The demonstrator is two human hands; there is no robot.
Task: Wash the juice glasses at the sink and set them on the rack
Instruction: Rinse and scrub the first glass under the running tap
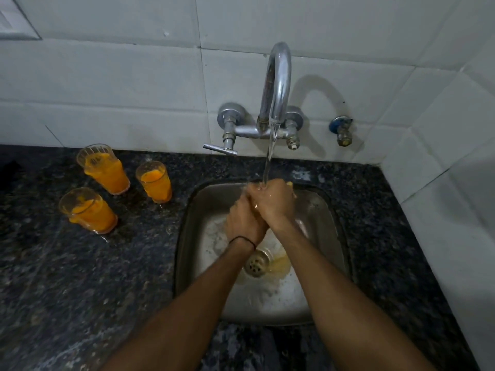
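Both our grips, left hand (245, 223) and right hand (273, 202), were clasped together under the faucet (277, 84) stream over the sink (332, 228); whether they enclosed anything, we couldn't tell. Three juice glasses (107, 174) stood on the worktop (80, 263), left.

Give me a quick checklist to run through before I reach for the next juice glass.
1. Water running: ok, a stream falls from the curved chrome tap onto the hands.
2. Hands free: cannot tell; left hand and right hand are clasped together, and a glass between them is not visible.
3. Glasses waiting: ok, three clear glasses of orange juice stand upright on the dark speckled granite counter, left of the sink.
4. Glasses emptied: not ok, all three hold juice.
5. Steel sink draining: cannot tell; yellowish liquid lies by the round drain strainer.
6. Rack ready: cannot tell, none in view.
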